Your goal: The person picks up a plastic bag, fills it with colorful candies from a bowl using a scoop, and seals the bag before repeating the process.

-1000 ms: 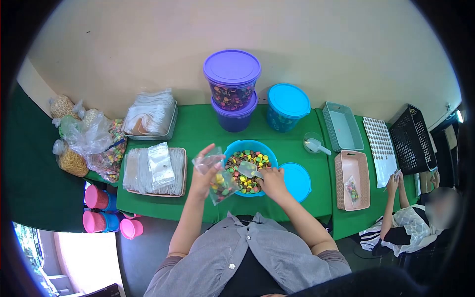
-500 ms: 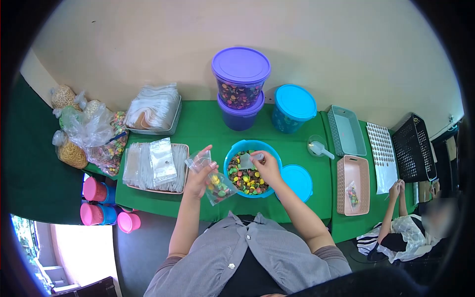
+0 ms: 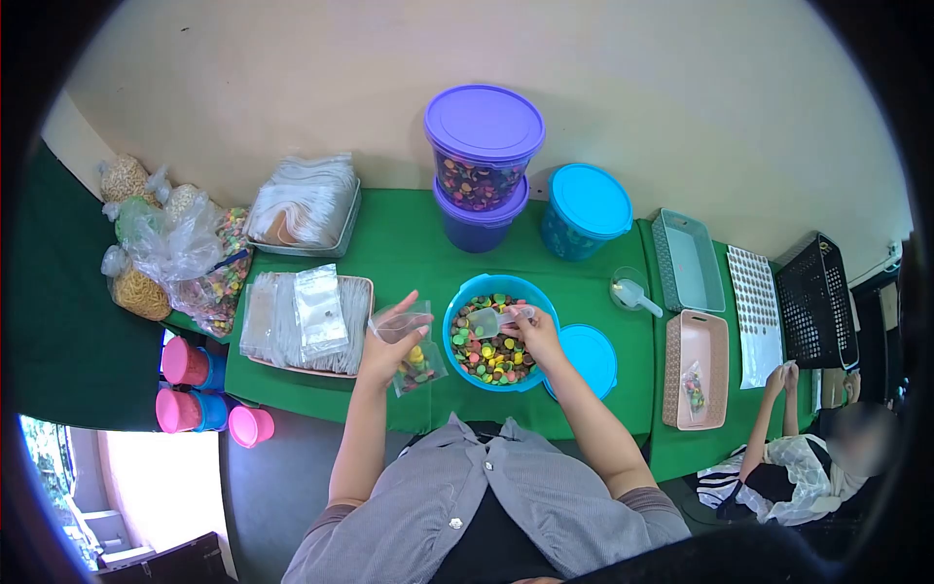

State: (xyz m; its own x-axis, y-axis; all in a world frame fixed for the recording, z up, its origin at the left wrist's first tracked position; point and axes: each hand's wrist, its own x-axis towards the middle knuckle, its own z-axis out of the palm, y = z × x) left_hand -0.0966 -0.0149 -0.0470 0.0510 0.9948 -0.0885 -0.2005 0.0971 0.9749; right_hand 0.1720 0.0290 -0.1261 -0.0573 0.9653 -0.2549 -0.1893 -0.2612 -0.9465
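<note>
My left hand (image 3: 389, 348) holds a clear plastic bag (image 3: 426, 372) with several colourful candies in its lower part. The bag hangs left of the blue tub (image 3: 501, 283), its upper part spread beside my thumb and fingers. My right hand (image 3: 537, 336) grips the handle of a clear scoop (image 3: 483, 323) over the tub. Round candies (image 3: 501, 368) in brown, yellow, green and pink fill the tub. Whether the scoop is loaded, I cannot make out. The tub's blue lid (image 3: 590, 360) lies at its right, partly under my right forearm.
Flat clear bags (image 3: 321, 321) fill a basket at left; bulging snack bags (image 3: 185, 253) stand beyond. Behind are purple tubs (image 3: 484, 122) and a lidded blue tub (image 3: 589, 209). At right sit a second scoop (image 3: 634, 295), a pink basket (image 3: 697, 389) and another person's hands (image 3: 781, 378).
My right hand has moved slightly right and down, and the scoop now lies more level. My left hand's fingers have spread, and the bag has shifted a little. The view has moved slightly.
</note>
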